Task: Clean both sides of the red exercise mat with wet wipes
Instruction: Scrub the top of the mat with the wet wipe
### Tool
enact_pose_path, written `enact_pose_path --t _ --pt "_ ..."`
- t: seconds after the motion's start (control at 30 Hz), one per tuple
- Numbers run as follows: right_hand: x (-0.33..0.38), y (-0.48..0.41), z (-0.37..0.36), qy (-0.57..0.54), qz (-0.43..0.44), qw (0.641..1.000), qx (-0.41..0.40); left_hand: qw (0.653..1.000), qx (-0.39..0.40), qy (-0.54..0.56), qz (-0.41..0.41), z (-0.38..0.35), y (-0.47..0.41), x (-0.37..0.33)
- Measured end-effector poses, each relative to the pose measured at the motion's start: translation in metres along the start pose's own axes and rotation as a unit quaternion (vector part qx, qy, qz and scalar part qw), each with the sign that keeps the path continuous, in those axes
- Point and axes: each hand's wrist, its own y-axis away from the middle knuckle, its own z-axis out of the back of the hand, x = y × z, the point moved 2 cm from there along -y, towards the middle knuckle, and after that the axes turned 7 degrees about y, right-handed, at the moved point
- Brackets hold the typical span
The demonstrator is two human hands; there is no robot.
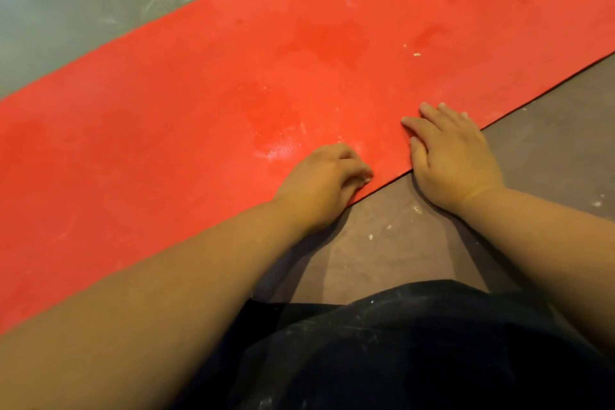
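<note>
The red exercise mat (233, 83) lies flat on the floor and runs diagonally from lower left to upper right. It carries damp patches and pale smears. My left hand (319, 186) sits at the mat's near edge with its fingers curled over that edge; the thumb is hidden. A short way to the right, my right hand (452, 153) lies flat, with straight fingers pressing on the mat and the palm over the edge. No wet wipe is in view.
Grey floor (83, 0) with white scuff marks lies beyond the mat. Brown floor (549, 130) with pale crumbs lies on the near side. My dark, dust-marked trousers (416, 349) fill the bottom of the view.
</note>
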Motion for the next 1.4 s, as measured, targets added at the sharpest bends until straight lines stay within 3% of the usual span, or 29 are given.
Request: enact_pose_path --t 0.23,0.47,0.57,0.7,0.83,1.07,1.17,1.27,1.33,1.4 --pt "0.000 0.000 -0.001 -0.001 0.002 1.000 -0.006 0.998 0.036 -0.040 -0.012 0.031 0.091 0.031" --pt "0.001 0.000 0.000 0.001 -0.002 1.000 -0.006 0.999 -0.040 0.010 0.019 -0.011 0.000 -0.014" --pt "0.001 0.001 0.000 0.003 -0.001 1.000 -0.010 1.000 -0.001 -0.006 -0.002 -0.021 -0.025 -0.032" --pt "-0.001 0.000 -0.001 -0.007 -0.001 1.000 -0.008 0.997 0.038 -0.057 -0.044 0.005 0.026 -0.006" --pt "0.000 0.002 -0.001 -0.006 -0.001 1.000 -0.008 0.996 0.014 -0.081 -0.027 0.026 0.089 0.020" --pt "-0.001 0.000 0.002 -0.007 -0.006 1.000 -0.007 0.998 -0.058 -0.032 0.010 -0.014 -0.008 -0.023" --pt "-0.002 -0.001 0.002 -0.007 -0.004 1.000 -0.013 0.996 -0.056 -0.061 -0.029 -0.016 -0.015 -0.028" --pt "-0.004 -0.001 0.001 -0.006 -0.005 1.000 -0.005 0.994 0.008 -0.091 -0.062 0.004 0.035 -0.001" --pt "-0.001 0.000 0.001 -0.004 -0.005 1.000 -0.006 0.995 0.017 -0.096 -0.017 0.027 0.069 0.031" --pt "0.000 0.001 0.001 -0.001 -0.006 1.000 -0.007 0.993 -0.025 -0.106 0.049 0.046 0.080 0.057"
